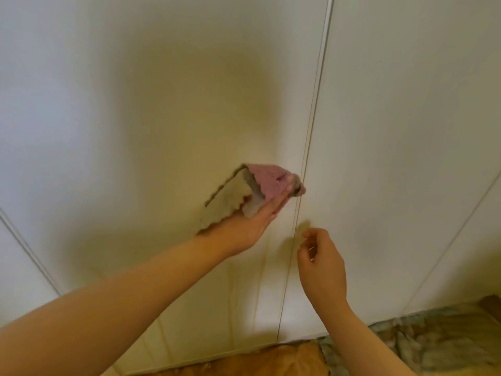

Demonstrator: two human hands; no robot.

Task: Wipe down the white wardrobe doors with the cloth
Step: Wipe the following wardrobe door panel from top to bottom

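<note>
White wardrobe doors (168, 85) fill the view, split by a vertical seam (311, 131). A folded pink and grey cloth (268, 180) lies against the left door just left of the seam. My left hand (244, 226) reaches up with straight fingers and presses the cloth flat against the door; a grey flap of the cloth hangs over the hand's left side. My right hand (322, 264) hovers lower, right of the seam, with fingers loosely curled and nothing in it, close to the right door (406, 131).
A second seam (461, 232) runs down the far right and another (27, 248) at the far left. Below the doors lie a patterned rug or blanket (433, 337) at the right and an orange-brown fabric (271, 362) at the bottom centre.
</note>
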